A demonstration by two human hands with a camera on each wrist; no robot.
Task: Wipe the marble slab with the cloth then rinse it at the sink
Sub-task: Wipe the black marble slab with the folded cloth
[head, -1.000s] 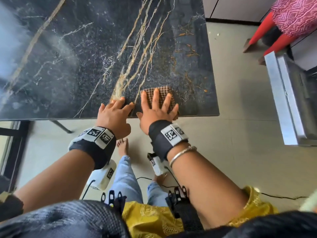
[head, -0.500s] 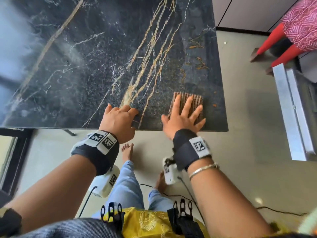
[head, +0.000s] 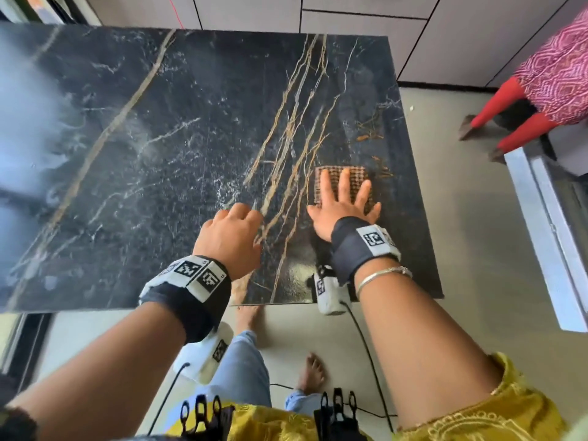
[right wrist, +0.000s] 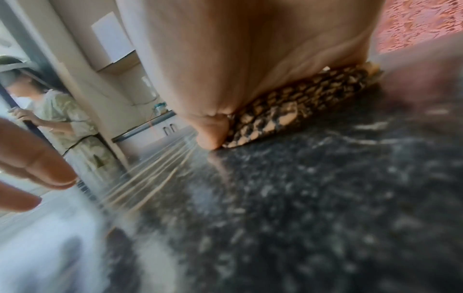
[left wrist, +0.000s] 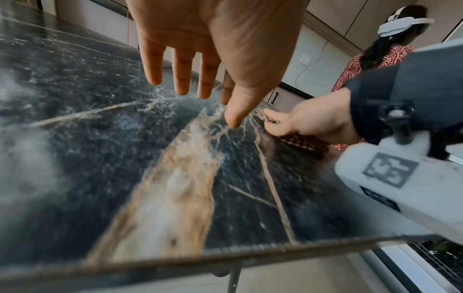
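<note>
- Step in hand, by my read: wiping the marble slab (head: 159, 154); rinse not yet due.
- To do it well: keep the palm flat and pressure even on the cloth (head: 334, 176), overlap the strokes, and work the orange flecks beside it toward the slab's right edge (they look like loose debris, can't confirm).
- right hand (head: 342, 206): fingers straight and spread, pressing the folded cloth flat; no pinch.
- left hand (head: 230, 233): holds nothing, fingers relaxed; fingertips at the slab, contact unclear.
- Cloth sits near the slab's right edge.
</note>
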